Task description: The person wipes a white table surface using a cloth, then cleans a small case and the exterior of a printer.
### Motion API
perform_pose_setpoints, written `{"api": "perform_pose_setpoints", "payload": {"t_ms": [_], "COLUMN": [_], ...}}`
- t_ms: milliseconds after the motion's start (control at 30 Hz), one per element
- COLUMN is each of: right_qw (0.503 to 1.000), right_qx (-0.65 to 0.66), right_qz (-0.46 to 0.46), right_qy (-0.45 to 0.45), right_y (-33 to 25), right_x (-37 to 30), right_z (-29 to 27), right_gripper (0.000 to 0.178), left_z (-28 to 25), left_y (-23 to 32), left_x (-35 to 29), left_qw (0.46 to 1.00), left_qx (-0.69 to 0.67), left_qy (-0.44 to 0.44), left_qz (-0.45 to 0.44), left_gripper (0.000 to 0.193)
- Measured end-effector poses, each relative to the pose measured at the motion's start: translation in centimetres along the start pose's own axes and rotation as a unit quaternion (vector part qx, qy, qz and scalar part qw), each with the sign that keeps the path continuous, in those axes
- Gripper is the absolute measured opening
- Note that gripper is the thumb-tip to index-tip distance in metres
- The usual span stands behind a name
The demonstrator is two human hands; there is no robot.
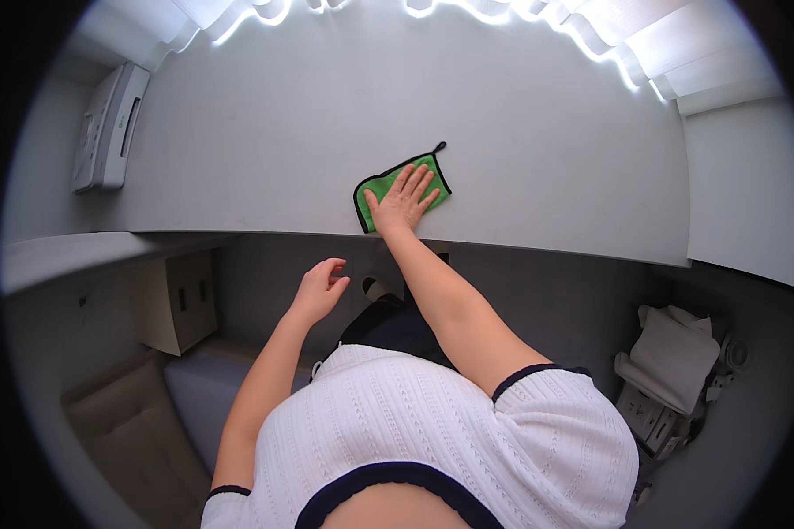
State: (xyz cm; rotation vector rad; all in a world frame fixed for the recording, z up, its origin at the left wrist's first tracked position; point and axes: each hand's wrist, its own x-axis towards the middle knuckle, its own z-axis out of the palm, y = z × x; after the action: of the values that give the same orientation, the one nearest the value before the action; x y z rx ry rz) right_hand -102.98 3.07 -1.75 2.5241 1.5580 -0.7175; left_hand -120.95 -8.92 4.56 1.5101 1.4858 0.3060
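A green cloth (pixel 381 183) with black edging and a small black loop lies on the white tabletop (pixel 273 132), close to its near edge. My right hand (pixel 402 201) lies flat on the cloth with its fingers spread, covering the cloth's middle. In front of the table's near edge, my left hand (pixel 320 289) hangs in the air. Its fingers are loosely bent, with the thumb apart from them, and I see nothing in it.
A white and grey box-shaped device (pixel 113 128) stands at the tabletop's left end. White curtains (pixel 582 26) line the far edge. Below are a beige box (pixel 181 304) and a tufted brown cushion (pixel 132 432) at left, with a pale bag-like item (pixel 675 353) at right.
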Motion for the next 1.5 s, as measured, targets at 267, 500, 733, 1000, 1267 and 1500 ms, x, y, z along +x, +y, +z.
{"api": "perform_pose_setpoints", "payload": {"t_ms": [267,500,733,1000,1267,1500], "right_qw": [0.864,0.756,0.943,0.943,0.900,0.842], "right_qx": [0.279,0.631,0.242,-0.064,0.015,0.011], "right_qz": [-0.318,-0.130,-0.170,-0.228,-0.397,-0.520], "right_qy": [0.273,0.115,0.152,0.235,0.178,0.147], "right_y": [4.6,18.1,26.7,17.2,-4.4,-19.1], "right_x": [6.5,5.6,4.4,4.4,-2.5,-5.1], "right_z": [0.8,-8.4,-4.6,0.6,7.0,10.9], "right_gripper": [0.035,0.039,0.054,0.083,0.087,0.083], "left_z": [-0.3,1.1,1.2,2.4,1.2,-0.1], "left_y": [-1.7,0.1,-0.3,-3.4,-6.5,-12.2], "left_x": [0.0,0.5,0.6,-1.2,-6.4,-12.5], "left_qw": [1.000,0.999,0.998,0.999,0.993,0.967], "left_qx": [0.021,-0.005,0.018,0.004,-0.074,-0.122], "left_qy": [0.006,-0.030,-0.056,-0.045,0.035,0.151], "left_qz": [-0.018,0.015,0.014,-0.008,-0.080,-0.167], "left_gripper": [0.033,0.034,0.035,0.036,0.034,0.035]}}
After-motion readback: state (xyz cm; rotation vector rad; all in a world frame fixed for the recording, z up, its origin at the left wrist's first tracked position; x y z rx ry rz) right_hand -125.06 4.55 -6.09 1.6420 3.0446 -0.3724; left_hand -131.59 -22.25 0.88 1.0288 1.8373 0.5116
